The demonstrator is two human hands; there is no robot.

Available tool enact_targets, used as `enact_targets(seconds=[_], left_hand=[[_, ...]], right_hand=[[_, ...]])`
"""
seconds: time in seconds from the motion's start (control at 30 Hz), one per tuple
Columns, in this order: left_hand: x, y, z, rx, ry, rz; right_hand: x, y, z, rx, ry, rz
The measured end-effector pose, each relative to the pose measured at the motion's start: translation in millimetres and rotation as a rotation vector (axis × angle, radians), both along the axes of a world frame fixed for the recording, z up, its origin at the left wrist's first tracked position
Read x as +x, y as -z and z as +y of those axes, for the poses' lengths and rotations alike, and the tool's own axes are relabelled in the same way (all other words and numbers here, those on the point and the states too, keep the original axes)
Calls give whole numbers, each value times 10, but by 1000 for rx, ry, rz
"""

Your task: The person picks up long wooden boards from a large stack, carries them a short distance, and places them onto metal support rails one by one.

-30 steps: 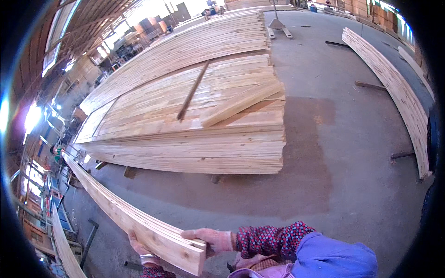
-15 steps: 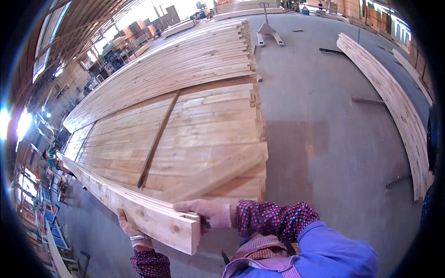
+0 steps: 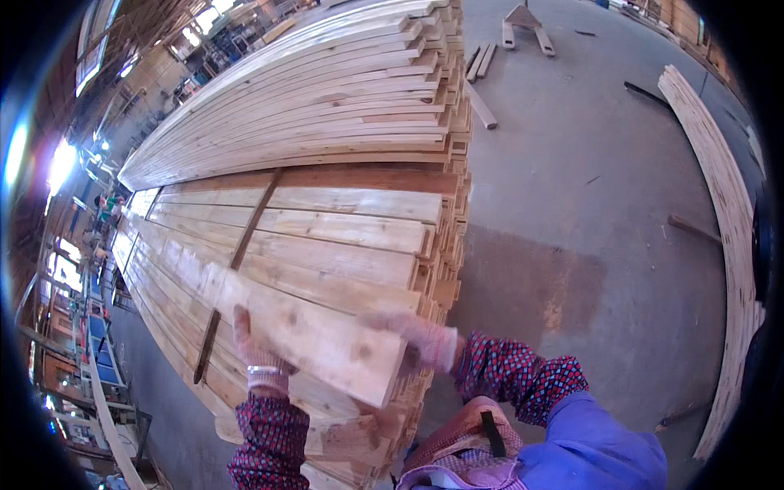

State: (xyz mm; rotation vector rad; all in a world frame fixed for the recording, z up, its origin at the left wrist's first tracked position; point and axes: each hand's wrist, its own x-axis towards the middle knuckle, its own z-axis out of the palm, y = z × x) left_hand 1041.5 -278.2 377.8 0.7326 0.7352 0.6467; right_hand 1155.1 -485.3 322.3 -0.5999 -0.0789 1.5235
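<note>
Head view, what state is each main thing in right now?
Lumber stack, stepped, ends uneven.
Dark strip, lying across the stack's lower level.
Held board, broad face up over the stack; contact unclear.
Left hand, gripping the held board's near edge.
Right hand, gripping its far edge near the end.
Pallet jack, forks unloaded.

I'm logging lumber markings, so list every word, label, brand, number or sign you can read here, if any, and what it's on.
No readable text.
Board at the left hand and right hand: knots and grain, no legible marks.
Stacked boards: none legible.
Background equipment at left: too small and blurred to tell.
</note>
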Motion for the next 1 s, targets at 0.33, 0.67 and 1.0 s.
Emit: enact_targets(seconds=[0.33,0.67,1.0], left_hand=[[2029,1107,438,-212,112,-111],[3517,1226,36,-302,-50,-57],[4222,1689,192,21,-275,-91]], right_hand=[[2263,639,-88,-303,238,-1026],[2599,832,-193,-387,1020,-601],[3282,825,39,-324,1000,-604]])
